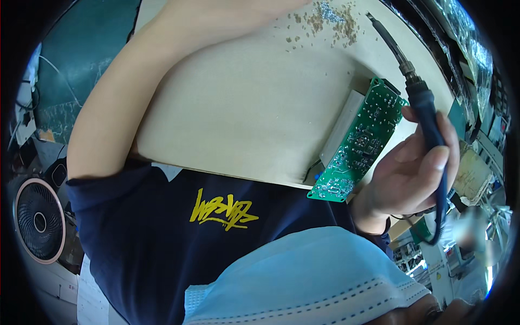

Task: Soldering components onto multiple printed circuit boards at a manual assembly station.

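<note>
A soldering iron (pixel 425 103) with a dark blue handle is gripped in my right hand (pixel 420 168), its metal tip pointing up toward the far right. Beside that hand a green circuit board (pixel 360 143) stands tilted at the right side of the pale work surface (pixel 233 114). Its face with many solder joints shows, and a pale block (pixel 342 125) sits behind it. My left arm reaches across the far left, and only the edge of my left hand (pixel 254 13) shows at the top; its fingers are out of the picture.
Brown crumbs (pixel 346 27) and a small silvery heap (pixel 329 12) lie at the far edge of the surface. The iron's cable (pixel 433 235) loops below my right hand. A round fan (pixel 39 221) stands at the left, below a green mat (pixel 95 49).
</note>
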`<state>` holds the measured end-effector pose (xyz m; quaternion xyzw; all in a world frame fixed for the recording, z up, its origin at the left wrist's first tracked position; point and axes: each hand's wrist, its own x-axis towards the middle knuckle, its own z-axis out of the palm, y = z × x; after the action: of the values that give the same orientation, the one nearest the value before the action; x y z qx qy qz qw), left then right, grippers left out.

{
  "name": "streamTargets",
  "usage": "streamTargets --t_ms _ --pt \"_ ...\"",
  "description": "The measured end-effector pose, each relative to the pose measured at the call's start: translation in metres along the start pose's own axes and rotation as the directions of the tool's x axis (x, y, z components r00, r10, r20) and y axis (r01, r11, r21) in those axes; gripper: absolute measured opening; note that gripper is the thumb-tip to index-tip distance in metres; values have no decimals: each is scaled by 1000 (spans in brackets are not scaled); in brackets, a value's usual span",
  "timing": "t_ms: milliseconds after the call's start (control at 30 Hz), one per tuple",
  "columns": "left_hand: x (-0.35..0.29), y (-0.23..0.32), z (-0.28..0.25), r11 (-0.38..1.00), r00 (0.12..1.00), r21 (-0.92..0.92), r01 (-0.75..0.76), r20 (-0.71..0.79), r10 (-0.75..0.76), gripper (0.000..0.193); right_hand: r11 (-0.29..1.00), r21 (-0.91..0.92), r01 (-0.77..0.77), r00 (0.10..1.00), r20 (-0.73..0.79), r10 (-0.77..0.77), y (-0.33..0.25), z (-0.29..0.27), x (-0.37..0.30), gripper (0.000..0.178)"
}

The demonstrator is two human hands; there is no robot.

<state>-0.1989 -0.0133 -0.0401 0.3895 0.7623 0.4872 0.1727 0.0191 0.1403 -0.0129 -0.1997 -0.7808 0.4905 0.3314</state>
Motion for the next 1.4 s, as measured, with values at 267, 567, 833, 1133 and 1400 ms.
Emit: streamTargets --t_ms 267,567,833,1133,1400 --pt "4 -11 13 940 937 19 -340 -77 340 7 995 -38 91 984 158 -84 3 5 -5 45" --pt "5 13 2 999 999 39 -34 37 32 9 995 -72 71 970 237 -52 3 7 -1 39" --pt "7 14 1 990 997 136 28 -80 -17 7 997 -44 63 966 252 -50 4 10 1 40" --pt "10 6 5 978 982 197 64 -187 -27 7 990 -118 75 954 296 -37 4 11 2 48" --pt "-3 7 8 869 953 433 -238 -68 295 8 997 -77 -22 967 251 41 1 8 -2 40"
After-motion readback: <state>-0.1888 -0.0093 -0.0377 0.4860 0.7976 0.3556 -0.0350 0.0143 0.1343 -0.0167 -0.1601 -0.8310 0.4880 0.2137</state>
